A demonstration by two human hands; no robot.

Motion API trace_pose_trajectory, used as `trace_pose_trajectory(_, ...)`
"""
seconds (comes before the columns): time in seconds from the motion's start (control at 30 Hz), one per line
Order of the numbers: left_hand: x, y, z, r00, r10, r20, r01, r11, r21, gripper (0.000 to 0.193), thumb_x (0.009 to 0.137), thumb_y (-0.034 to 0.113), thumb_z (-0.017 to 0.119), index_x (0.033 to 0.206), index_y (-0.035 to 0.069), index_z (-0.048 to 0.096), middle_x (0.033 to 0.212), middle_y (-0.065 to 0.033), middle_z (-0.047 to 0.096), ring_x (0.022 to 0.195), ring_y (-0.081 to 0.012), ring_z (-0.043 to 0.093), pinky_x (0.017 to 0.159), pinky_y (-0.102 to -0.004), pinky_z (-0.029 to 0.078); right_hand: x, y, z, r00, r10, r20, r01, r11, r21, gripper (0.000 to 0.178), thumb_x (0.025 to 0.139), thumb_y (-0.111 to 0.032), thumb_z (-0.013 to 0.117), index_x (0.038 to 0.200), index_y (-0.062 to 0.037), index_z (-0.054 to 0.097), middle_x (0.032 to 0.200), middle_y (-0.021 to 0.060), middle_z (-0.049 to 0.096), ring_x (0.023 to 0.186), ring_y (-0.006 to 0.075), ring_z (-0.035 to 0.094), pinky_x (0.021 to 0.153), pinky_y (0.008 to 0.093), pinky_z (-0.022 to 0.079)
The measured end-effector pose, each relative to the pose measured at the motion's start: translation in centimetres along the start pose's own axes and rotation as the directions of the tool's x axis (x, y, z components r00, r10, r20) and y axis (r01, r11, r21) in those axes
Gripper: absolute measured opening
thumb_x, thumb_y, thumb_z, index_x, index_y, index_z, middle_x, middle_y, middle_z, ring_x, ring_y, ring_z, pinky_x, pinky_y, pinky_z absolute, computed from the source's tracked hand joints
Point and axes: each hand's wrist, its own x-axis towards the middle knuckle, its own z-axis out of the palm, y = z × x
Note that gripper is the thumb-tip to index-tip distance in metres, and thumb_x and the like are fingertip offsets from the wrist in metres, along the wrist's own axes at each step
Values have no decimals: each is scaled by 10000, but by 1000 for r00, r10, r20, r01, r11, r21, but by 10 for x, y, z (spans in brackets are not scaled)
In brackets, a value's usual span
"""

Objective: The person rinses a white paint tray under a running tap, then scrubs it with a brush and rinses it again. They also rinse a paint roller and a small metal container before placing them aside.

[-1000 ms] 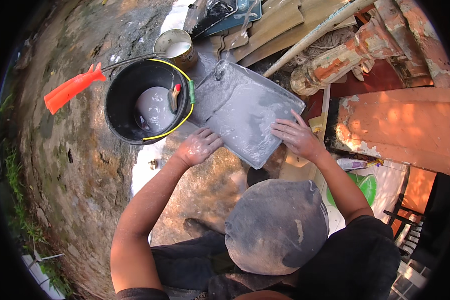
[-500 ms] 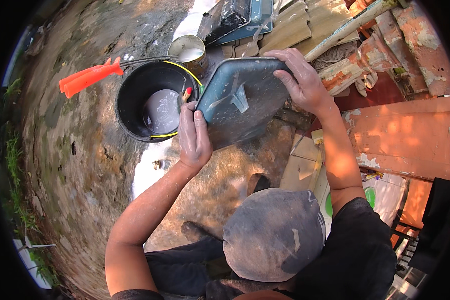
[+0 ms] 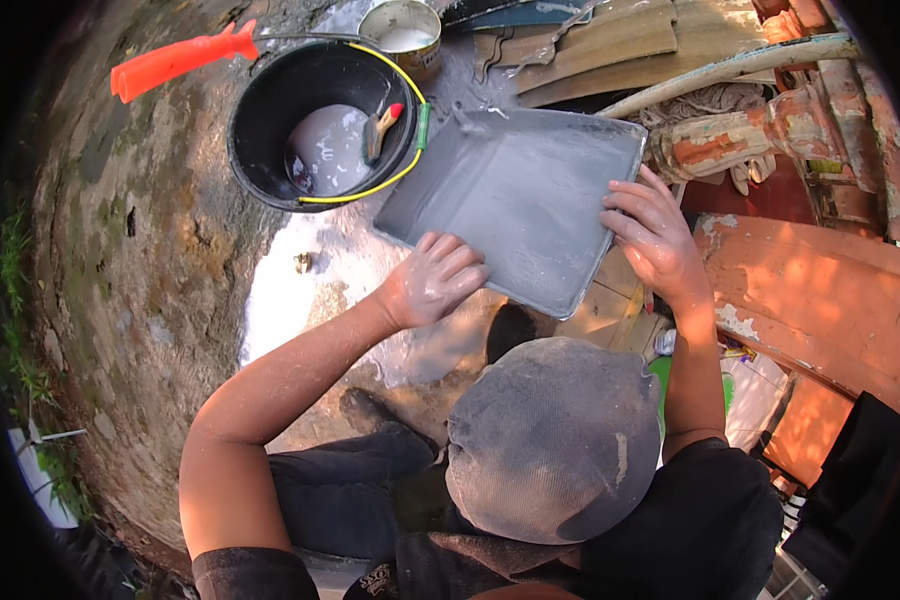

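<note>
A grey paint tray, its inside coated with wet whitish paint, tilts between my two hands. My left hand is closed on its near left edge, fingers curled over the rim. My right hand grips the right rim, its thumb out of sight. Paint smears both hands. Beside the tray's left end stands a black bucket with pale grey liquid low inside. A paintbrush with a red-tipped handle leans in the bucket. Across its far rim lies a paint roller's orange handle.
A tin of white paint stands behind the bucket. Roof tiles and peeling pipes are piled at the far right. White paint covers part of the rough ground, with a small brass-coloured piece on it. An orange panel lies right.
The paint tray has turned from showing its underside to showing its painted inside. My left hand has come nearer along its edge. The bucket and tin sit higher in the view.
</note>
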Motion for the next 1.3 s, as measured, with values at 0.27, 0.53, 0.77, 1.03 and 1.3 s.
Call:
trace_pose_trajectory(0.27, 6, -57, 52, 883, -202, 424, 77, 953, 293, 116, 935, 188, 625, 1001, 141, 708, 1095, -40, 624, 1115, -229, 601, 979, -389, 470, -81, 19, 102, 973, 142, 182, -132, 989, -63, 233, 774, -72, 792, 999, -60, 731, 1031, 76, 679, 1056, 292, 644, 1001, 472, 490)
trace_pose_trajectory(0.53, -13, -82, 100, 828, -464, 314, 347, 865, 361, 328, 880, 203, 738, 1183, 100, 669, 1254, -120, 621, 1229, -312, 577, 1040, -464, 468, -71, 37, 121, 822, 206, 531, -235, 972, -14, 290, 841, -174, 797, 1085, -37, 719, 1090, 130, 697, 1097, 367, 643, 964, 482, 502)
trace_pose_trajectory(0.77, 21, -77, 72, 601, -615, 511, 425, 787, 447, 1414, 682, 870, 741, 1690, 67, 162, 1655, -405, 219, 1554, -522, 255, 1267, -537, 246, 71, 69, 179, 956, 165, 241, -183, 982, 53, 547, 993, -370, 682, 1373, 17, 609, 1420, 244, 609, 1376, 402, 536, 1155, 476, 431)
trace_pose_trajectory(1.03, 30, -82, 83, 381, -752, 537, 544, 653, 528, 1475, 640, 958, 655, 1652, -22, 221, 1634, -357, 323, 1497, -500, 384, 1257, -515, 285, 101, 89, 303, 835, -73, 546, 38, 997, 74, 788, 1085, -568, 373, 1584, 40, 404, 1682, 230, 353, 1589, 354, 283, 1314, 472, 172)
trace_pose_trajectory(1.3, 66, -113, 99, 282, -889, 360, 657, 452, 603, 1496, 582, 899, 781, 1603, -80, 294, 1484, -312, 558, 1467, -367, 465, 1261, -500, 282, 83, 112, 292, 922, -141, 360, 90, 984, 154, 620, 1084, -494, 442, 1427, -5, 608, 1625, 223, 449, 1543, 363, 363, 1304, 481, 209)
